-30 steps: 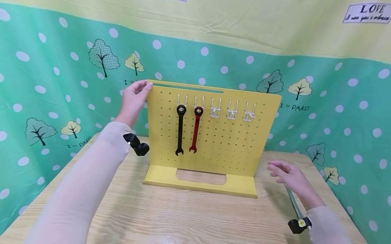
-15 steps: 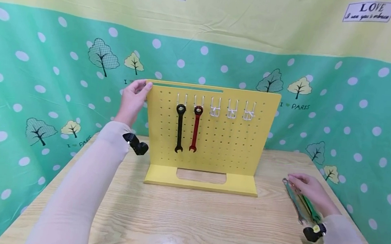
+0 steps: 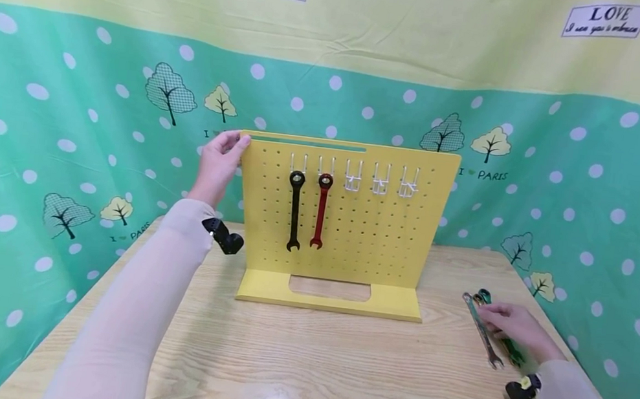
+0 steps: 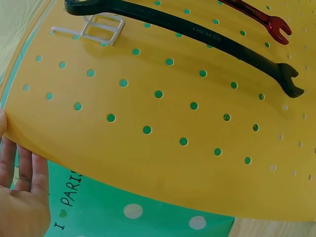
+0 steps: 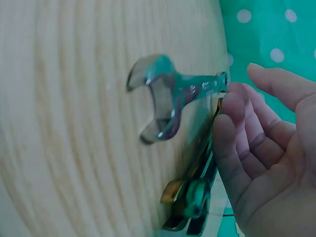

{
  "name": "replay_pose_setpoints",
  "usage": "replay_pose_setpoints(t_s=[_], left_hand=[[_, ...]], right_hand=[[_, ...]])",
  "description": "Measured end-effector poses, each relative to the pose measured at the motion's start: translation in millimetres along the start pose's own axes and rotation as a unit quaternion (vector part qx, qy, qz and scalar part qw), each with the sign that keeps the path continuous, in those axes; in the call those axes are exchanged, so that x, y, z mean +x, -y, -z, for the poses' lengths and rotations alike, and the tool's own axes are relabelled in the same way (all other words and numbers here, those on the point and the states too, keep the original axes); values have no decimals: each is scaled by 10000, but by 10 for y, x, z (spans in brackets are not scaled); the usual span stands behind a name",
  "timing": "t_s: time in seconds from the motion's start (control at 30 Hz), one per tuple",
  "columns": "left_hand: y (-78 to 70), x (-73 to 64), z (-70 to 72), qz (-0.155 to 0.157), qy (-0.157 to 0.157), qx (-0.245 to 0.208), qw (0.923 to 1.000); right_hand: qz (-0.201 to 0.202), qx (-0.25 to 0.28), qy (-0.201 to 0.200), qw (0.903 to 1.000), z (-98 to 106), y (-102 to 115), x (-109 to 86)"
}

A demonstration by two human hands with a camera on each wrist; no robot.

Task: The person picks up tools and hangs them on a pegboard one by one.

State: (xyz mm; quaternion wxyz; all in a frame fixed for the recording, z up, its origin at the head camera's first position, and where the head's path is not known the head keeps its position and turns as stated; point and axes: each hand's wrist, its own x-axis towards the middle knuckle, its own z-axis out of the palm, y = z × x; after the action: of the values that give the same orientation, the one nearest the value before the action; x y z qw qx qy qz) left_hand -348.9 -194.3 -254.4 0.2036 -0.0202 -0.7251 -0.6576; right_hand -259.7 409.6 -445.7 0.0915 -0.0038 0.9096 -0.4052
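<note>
My left hand [image 3: 220,162] grips the upper left corner of a yellow pegboard [image 3: 373,250], thumb in front and fingers behind. A black combination wrench [image 3: 295,213] and a red combination wrench [image 3: 320,216] hang from its hooks. At the right, my right hand [image 3: 520,326] is over several wrenches lying on the table. Among them are a silver wrench [image 3: 484,334], a green wrench [image 3: 514,354] and a gold-coloured wrench [image 5: 173,191]. In the right wrist view the thumb stands apart from the bent fingers, which are beside the silver wrench's far end. The hand partly hides the wrenches.
Three white hooks [image 3: 380,185] on the pegboard's right half hold no wrench. The board stands on its flat yellow base [image 3: 266,288] on a wooden table [image 3: 291,365]. A green and yellow printed curtain [image 3: 335,51] surrounds the table.
My right hand has moved from beside the pegboard rightward and towards me, down over the loose wrenches, uncovering their ring ends. My left hand has stayed on the board's corner.
</note>
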Motion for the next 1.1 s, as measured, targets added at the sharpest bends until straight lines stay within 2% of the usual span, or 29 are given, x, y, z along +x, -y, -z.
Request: replay_pose_setpoints(t_s=[0.37, 0.57, 0.83, 1.1], left_hand=[[7, 5, 0, -40, 6, -11, 10000], [12, 3, 10, -4, 50, -14, 10000], [3, -15, 17, -3, 2, 59, 10000], [1, -27, 9, 0, 38, 105, 9999]], right_hand=[[-57, -793, -203, 9966, -22, -37, 19], [-178, -758, -235, 9967, -51, -7, 52], [-250, -976, -337, 9943, -107, 3, 92], [-299, -900, -388, 9947, -136, -25, 96]])
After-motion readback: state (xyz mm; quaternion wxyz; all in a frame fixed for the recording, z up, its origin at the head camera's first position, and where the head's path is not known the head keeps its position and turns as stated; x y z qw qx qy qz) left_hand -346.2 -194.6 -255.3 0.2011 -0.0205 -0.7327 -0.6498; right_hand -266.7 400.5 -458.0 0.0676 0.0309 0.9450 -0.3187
